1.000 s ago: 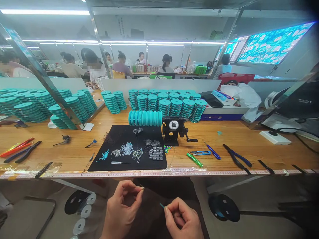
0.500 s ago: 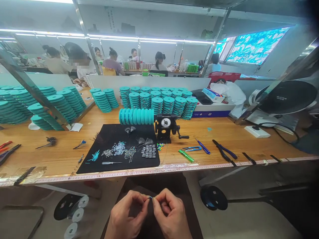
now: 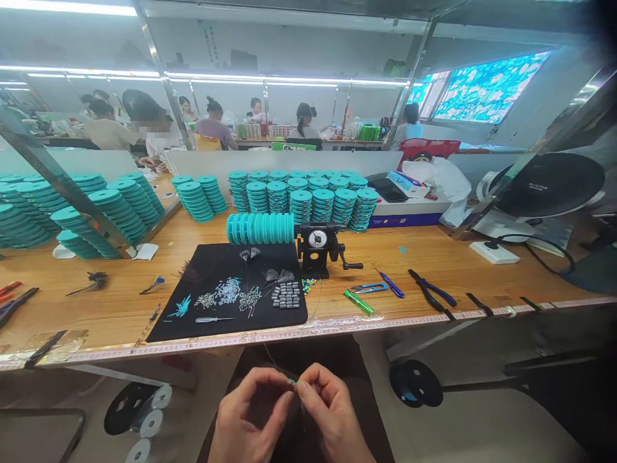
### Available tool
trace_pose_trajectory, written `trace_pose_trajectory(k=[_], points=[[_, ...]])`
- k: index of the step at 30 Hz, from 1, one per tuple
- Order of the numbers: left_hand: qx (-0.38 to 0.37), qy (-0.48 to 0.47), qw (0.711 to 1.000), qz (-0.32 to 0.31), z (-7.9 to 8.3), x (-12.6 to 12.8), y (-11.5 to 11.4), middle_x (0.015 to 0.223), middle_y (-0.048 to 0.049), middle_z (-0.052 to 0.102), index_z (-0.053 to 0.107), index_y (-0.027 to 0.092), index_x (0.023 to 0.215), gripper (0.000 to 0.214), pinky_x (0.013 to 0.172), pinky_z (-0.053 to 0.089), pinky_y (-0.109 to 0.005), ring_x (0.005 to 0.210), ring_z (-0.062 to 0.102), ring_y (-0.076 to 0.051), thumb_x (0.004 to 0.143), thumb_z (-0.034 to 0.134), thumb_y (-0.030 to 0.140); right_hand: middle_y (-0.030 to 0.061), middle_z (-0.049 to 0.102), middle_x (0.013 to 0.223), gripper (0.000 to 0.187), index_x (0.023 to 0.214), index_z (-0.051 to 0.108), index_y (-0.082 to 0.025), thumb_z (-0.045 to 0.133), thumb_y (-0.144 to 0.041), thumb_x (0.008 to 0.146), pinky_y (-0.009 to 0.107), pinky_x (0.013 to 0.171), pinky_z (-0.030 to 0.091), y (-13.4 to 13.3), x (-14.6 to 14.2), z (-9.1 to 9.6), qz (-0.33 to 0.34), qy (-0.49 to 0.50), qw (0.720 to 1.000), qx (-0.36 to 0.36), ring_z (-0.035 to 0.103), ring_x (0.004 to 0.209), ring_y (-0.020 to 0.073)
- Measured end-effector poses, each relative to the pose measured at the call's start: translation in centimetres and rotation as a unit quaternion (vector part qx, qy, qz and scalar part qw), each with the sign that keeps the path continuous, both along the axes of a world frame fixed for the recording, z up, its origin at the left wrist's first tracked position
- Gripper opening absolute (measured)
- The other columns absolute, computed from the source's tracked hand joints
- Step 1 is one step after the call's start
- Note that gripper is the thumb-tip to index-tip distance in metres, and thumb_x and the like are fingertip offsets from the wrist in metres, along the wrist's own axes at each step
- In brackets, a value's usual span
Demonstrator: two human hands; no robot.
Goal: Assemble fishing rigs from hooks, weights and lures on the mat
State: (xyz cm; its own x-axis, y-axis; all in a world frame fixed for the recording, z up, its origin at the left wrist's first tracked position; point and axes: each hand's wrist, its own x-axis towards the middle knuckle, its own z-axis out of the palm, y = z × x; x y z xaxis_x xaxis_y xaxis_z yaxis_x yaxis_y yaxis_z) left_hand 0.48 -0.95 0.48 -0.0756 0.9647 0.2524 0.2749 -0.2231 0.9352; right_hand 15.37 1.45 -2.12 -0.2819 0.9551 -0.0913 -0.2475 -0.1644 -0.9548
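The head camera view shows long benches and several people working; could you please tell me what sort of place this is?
Likely a handcraft workshop, perhaps for fishing tackle: stacks of teal spools, a hand-cranked winder, and a black mat of tiny parts.

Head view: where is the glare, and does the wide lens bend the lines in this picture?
In the head view, the ceiling strip lights and the window glare; the steel post leans strongly and the bench's front edge slopes; the top right corner falls dark.
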Motion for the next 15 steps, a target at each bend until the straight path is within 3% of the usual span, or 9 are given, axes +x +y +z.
trace_pose_trajectory(k=[3,6,9,15], points=[[-0.053,-0.120,0.991,-0.023,-0.23,0.17,0.16,0.080,-0.0026,0.072,0.064,0.022,0.095,0.017,0.066,0.057,-0.023,0.072,0.069,-0.017,0.079,0.071,0.024,-0.0063,0.035,0.060,0.038,0.072,0.051,-0.018,0.064,-0.051,0.086,0.024,0.049,0.018,-0.12,-0.04,-0.36,0.006,0.028,1.000,-0.003,0.023,0.053,0.0088],[-0.102,-0.164,0.980,-0.039,-0.25,0.08,0.39,0.082,-0.0048,0.073,0.067,0.020,0.100,0.023,0.067,0.057,-0.024,0.074,0.069,-0.018,0.079,0.073,0.029,-0.0065,0.034,0.059,0.039,0.071,0.050,-0.018,0.064,-0.051,0.086,0.024,0.049,0.018,-0.30,-0.06,-0.35,0.009,0.033,0.999,-0.007,0.023,0.054,0.0090],[-0.100,-0.114,0.988,-0.042,-0.04,-0.07,0.56,0.084,-0.0059,0.073,0.074,0.019,0.094,0.016,0.071,0.056,-0.024,0.079,0.069,-0.020,0.081,0.071,0.029,-0.0072,0.032,0.058,0.039,0.071,0.050,-0.018,0.064,-0.052,0.085,0.024,0.050,0.018,-0.40,-0.11,0.01,0.005,0.033,0.999,-0.013,0.022,0.054,0.0093],[0.005,0.013,0.999,-0.036,-0.40,-0.04,0.80,0.078,-0.0027,0.070,0.071,0.021,0.082,0.013,0.069,0.052,-0.024,0.073,0.066,-0.017,0.088,0.060,0.023,-0.0074,0.031,0.059,0.043,0.069,0.046,-0.019,0.061,-0.055,0.085,0.024,0.051,0.019,-0.25,-0.21,0.50,0.003,-0.032,0.999,-0.005,0.023,0.056,0.0098]])
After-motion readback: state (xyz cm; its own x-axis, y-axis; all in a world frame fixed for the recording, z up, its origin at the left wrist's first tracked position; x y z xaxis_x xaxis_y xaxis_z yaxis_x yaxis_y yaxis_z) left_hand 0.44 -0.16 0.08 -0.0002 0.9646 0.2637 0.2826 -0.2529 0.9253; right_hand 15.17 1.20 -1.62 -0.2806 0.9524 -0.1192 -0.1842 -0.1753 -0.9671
